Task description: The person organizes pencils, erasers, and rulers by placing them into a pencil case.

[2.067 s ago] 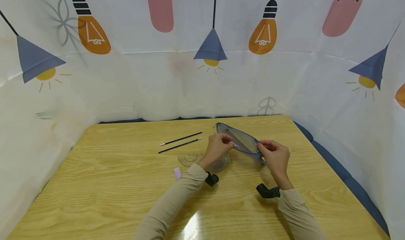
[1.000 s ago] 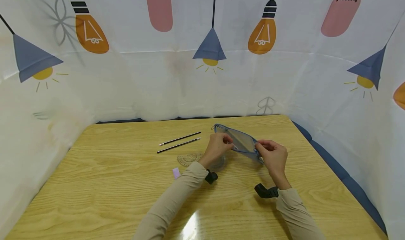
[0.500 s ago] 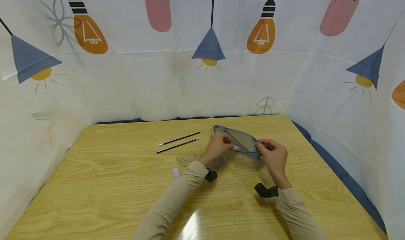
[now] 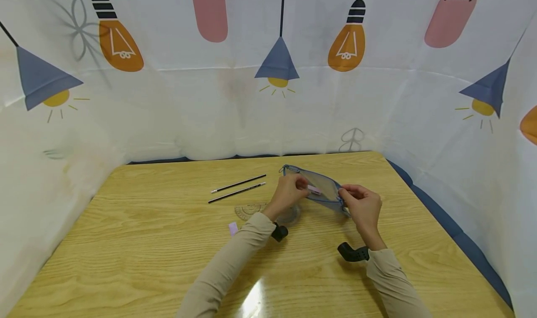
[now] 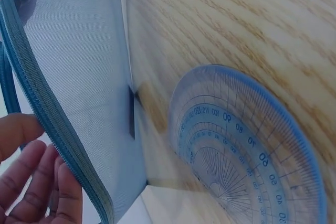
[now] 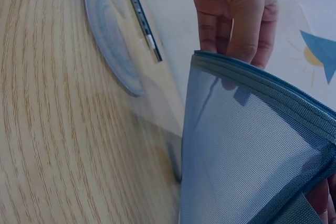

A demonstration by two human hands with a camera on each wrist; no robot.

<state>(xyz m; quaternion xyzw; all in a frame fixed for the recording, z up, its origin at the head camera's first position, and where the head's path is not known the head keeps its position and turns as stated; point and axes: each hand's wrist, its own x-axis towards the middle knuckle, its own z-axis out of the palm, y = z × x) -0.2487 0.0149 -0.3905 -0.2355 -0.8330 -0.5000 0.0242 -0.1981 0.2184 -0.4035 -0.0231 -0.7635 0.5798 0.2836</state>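
Note:
My right hand (image 4: 364, 206) grips the near right end of a blue mesh zip pouch (image 4: 331, 183), holding it up off the table. The pouch's zipped side gapes. My left hand (image 4: 288, 194) reaches in at the opening, and its fingertips seem to pinch a small pink block (image 4: 314, 190). Through the mesh in the right wrist view that block (image 6: 242, 97) shows as a dark rectangle just under the fingertips (image 6: 228, 83). In the left wrist view the left hand's fingers (image 5: 39, 182) lie along the zip edge, partly hidden. A clear protractor (image 5: 247, 156) lies on the table below.
Two black pencils (image 4: 237, 193) lie at the back left of the wooden table (image 4: 138, 243). A lilac block (image 4: 233, 228) sits beside the left forearm, near the protractor (image 4: 248, 210). A printed curtain (image 4: 201, 108) stands behind the table.
The pink block in the pouch now shows more, a little higher and further right of the left fingertips. Both hands and the pouch have barely moved.

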